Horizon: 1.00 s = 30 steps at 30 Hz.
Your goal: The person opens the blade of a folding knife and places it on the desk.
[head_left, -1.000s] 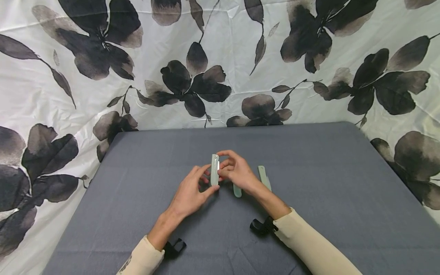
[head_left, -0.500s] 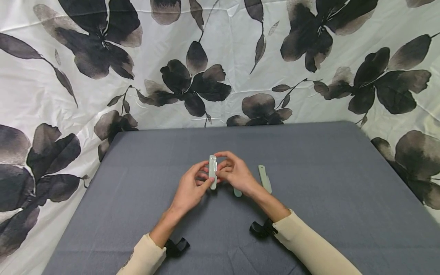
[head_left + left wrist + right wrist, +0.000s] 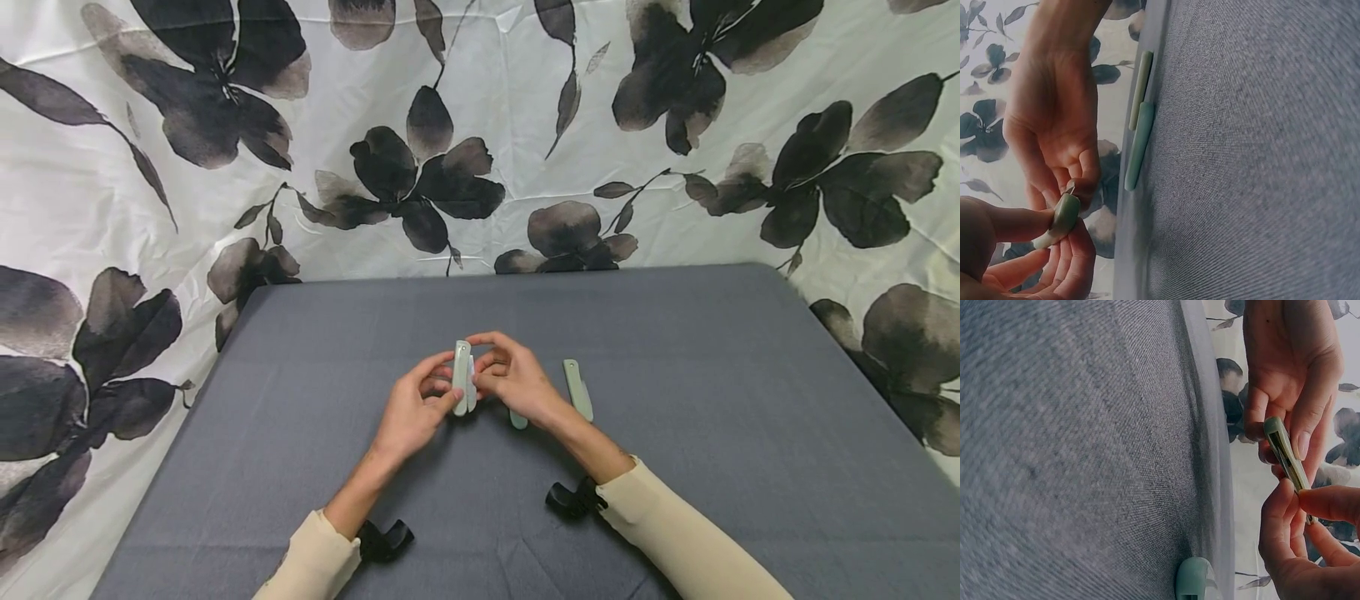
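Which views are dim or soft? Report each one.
Head: brightest, soft shadow on the grey cloth near the left hand; left wrist: dimmer, the right hand shaded against paler floral fabric; right wrist: also dim, grey cloth looking soft at lower left.

This is an indoor spot with a draped tabletop; whether it belongs to a home, a studio or a workshop cannot be told. A white cloth [image 3: 510,92] printed with dark flowers and leaves fills the top of the head view and runs down both side edges, its creases showing like those of a sheet or curtain. Below, a table [image 3: 690,383] with a grey fabric covering spreads across the lower middle. In both wrist views, the flowered print shows behind the table's edge.
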Each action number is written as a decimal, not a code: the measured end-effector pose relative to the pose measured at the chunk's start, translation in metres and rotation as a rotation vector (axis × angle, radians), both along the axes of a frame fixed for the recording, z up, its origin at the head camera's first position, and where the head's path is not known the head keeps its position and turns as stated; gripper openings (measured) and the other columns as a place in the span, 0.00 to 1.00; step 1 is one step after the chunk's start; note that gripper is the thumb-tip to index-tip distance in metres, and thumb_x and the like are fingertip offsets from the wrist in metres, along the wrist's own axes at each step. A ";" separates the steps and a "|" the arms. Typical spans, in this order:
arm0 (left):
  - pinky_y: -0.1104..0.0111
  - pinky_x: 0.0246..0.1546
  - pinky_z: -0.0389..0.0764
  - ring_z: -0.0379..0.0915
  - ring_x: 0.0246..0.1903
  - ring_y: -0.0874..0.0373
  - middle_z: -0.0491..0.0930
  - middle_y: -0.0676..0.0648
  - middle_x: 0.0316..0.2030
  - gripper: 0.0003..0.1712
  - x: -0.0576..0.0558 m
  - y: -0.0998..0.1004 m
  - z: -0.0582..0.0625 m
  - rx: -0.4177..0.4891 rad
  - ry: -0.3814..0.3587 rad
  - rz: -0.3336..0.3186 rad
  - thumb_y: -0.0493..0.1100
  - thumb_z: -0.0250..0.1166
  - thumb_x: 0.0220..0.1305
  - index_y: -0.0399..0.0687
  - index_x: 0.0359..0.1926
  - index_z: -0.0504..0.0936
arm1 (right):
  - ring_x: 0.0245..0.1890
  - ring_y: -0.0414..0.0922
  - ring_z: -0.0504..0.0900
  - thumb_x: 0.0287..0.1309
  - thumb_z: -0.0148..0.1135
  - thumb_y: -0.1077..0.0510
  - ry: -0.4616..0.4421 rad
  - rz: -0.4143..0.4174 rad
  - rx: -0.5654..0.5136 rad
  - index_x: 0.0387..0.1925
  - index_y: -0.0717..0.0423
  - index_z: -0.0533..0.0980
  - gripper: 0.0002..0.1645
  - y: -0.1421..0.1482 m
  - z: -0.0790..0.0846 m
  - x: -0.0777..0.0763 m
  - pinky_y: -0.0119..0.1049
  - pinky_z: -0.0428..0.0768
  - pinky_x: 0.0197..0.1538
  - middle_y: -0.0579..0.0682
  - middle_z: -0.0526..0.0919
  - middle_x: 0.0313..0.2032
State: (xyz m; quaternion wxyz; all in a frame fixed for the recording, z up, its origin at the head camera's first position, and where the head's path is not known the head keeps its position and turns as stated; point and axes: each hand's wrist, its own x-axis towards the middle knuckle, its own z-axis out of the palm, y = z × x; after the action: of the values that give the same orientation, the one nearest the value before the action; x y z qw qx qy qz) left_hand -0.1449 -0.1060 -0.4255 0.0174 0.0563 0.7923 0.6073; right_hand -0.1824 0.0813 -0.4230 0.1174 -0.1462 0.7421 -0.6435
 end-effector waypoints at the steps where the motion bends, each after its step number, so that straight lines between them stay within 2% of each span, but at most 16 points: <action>1: 0.76 0.33 0.80 0.84 0.43 0.50 0.82 0.35 0.52 0.35 -0.001 -0.001 0.000 0.000 -0.003 -0.003 0.26 0.69 0.63 0.41 0.71 0.75 | 0.33 0.42 0.85 0.65 0.61 0.72 0.003 0.001 0.003 0.69 0.59 0.71 0.32 0.000 0.000 0.000 0.58 0.87 0.45 0.59 0.81 0.40; 5: 0.75 0.32 0.79 0.83 0.42 0.53 0.82 0.35 0.52 0.34 -0.002 -0.004 -0.001 -0.005 -0.018 -0.017 0.26 0.68 0.64 0.42 0.71 0.75 | 0.31 0.43 0.84 0.65 0.61 0.73 0.010 0.013 0.016 0.69 0.60 0.72 0.31 0.002 0.000 -0.001 0.57 0.87 0.44 0.59 0.81 0.39; 12: 0.73 0.31 0.78 0.81 0.42 0.55 0.83 0.38 0.51 0.33 -0.001 -0.010 -0.002 -0.041 -0.039 -0.028 0.27 0.68 0.63 0.47 0.69 0.79 | 0.30 0.44 0.83 0.66 0.59 0.72 0.030 0.057 0.073 0.67 0.60 0.73 0.29 0.008 0.001 -0.001 0.49 0.85 0.40 0.60 0.83 0.39; 18: 0.72 0.32 0.76 0.83 0.42 0.54 0.85 0.41 0.50 0.33 0.001 -0.013 -0.001 -0.078 -0.056 -0.018 0.28 0.70 0.61 0.51 0.67 0.81 | 0.31 0.45 0.84 0.67 0.59 0.71 0.034 0.089 0.112 0.68 0.59 0.73 0.28 0.011 0.000 0.000 0.52 0.86 0.42 0.63 0.84 0.40; 25: 0.72 0.36 0.78 0.85 0.43 0.54 0.85 0.41 0.51 0.33 0.000 -0.012 0.001 -0.071 -0.045 0.005 0.29 0.70 0.61 0.51 0.67 0.81 | 0.32 0.48 0.83 0.69 0.59 0.67 0.061 0.076 0.137 0.70 0.55 0.73 0.29 0.012 0.001 0.000 0.50 0.83 0.41 0.61 0.84 0.42; 30: 0.72 0.35 0.79 0.86 0.43 0.53 0.84 0.40 0.50 0.33 -0.002 -0.011 0.002 -0.069 -0.034 0.035 0.29 0.71 0.61 0.50 0.67 0.80 | 0.32 0.46 0.83 0.67 0.63 0.67 0.044 0.059 0.136 0.69 0.56 0.72 0.30 0.011 0.001 0.001 0.48 0.83 0.41 0.60 0.83 0.42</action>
State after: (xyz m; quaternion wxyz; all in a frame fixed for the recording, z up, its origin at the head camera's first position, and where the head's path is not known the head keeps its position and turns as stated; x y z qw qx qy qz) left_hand -0.1473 -0.1166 -0.4233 0.0223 0.0314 0.8133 0.5805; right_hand -0.1817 0.0922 -0.4215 0.1296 -0.1742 0.7818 -0.5846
